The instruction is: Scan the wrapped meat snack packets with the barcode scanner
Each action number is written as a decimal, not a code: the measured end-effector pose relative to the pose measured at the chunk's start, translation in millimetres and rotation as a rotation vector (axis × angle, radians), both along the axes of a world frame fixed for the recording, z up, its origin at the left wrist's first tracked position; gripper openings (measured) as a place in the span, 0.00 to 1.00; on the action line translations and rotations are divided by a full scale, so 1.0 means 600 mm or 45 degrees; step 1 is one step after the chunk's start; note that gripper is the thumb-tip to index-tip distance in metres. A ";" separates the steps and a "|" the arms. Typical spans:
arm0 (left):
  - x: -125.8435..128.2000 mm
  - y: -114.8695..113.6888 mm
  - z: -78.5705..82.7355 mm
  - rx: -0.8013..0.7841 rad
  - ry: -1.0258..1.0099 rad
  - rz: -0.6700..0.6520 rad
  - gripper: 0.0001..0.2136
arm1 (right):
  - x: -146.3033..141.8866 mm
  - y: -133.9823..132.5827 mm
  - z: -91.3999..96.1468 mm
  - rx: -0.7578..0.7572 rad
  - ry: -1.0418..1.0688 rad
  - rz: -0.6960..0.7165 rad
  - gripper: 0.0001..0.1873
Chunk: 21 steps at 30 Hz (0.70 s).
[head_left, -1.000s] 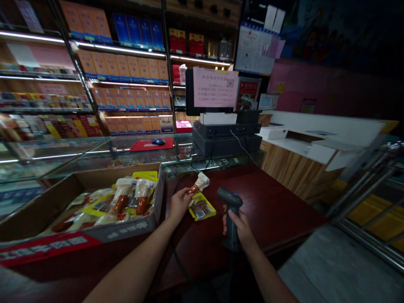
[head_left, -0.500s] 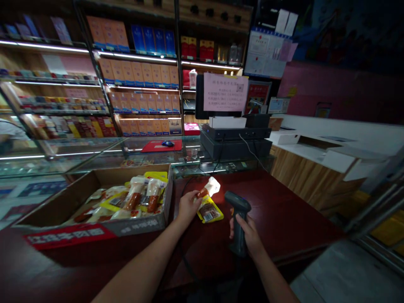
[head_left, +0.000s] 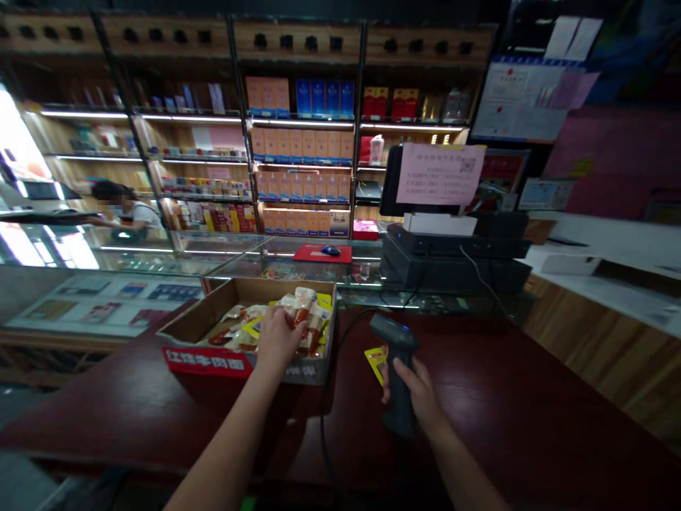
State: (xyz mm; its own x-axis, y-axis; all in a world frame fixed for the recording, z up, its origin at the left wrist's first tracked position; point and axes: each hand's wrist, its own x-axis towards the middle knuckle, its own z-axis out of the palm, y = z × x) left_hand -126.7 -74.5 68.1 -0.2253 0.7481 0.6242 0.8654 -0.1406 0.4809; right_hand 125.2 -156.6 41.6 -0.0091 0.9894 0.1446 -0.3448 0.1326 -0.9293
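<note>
My left hand (head_left: 277, 336) reaches into an open cardboard box (head_left: 213, 358) of sausage snack packs on the dark red counter (head_left: 479, 397). Its fingers curl around a sausage pack (head_left: 304, 305) standing above the others. My right hand (head_left: 412, 387) grips the handle of a black barcode scanner (head_left: 394, 369), head pointing left. A yellow snack pack (head_left: 375, 358) lies on the counter just behind the scanner, partly hidden by it.
A black register with a screen and pink notice (head_left: 439, 174) stands behind the counter. Glass display cases (head_left: 186, 259) and lit shelves of boxed goods (head_left: 298, 163) fill the back. Another person (head_left: 125, 209) sits at far left. A scanner cable (head_left: 324, 426) trails down the counter.
My left hand carried the sausage pack from beside the scanner leftward into the box. The view panned left. The yellow pack stays on the counter; my right hand keeps the scanner.
</note>
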 end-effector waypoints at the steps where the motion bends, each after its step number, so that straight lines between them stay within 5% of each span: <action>1: -0.010 0.003 -0.004 -0.017 0.061 0.008 0.17 | -0.010 0.004 0.001 0.004 0.008 0.018 0.21; 6: -0.010 0.023 -0.018 -0.254 0.394 -0.192 0.26 | -0.048 0.019 -0.002 0.003 -0.006 0.078 0.24; 9: -0.001 0.044 -0.018 -0.384 0.491 -0.155 0.25 | -0.060 0.024 -0.002 -0.023 -0.005 0.091 0.24; 16: -0.010 0.097 -0.027 -0.621 0.400 -0.117 0.23 | -0.074 0.030 0.002 -0.053 -0.013 0.108 0.23; 21: 0.000 0.078 -0.010 -0.521 0.259 -0.043 0.24 | -0.049 0.025 -0.003 -0.026 0.021 0.078 0.23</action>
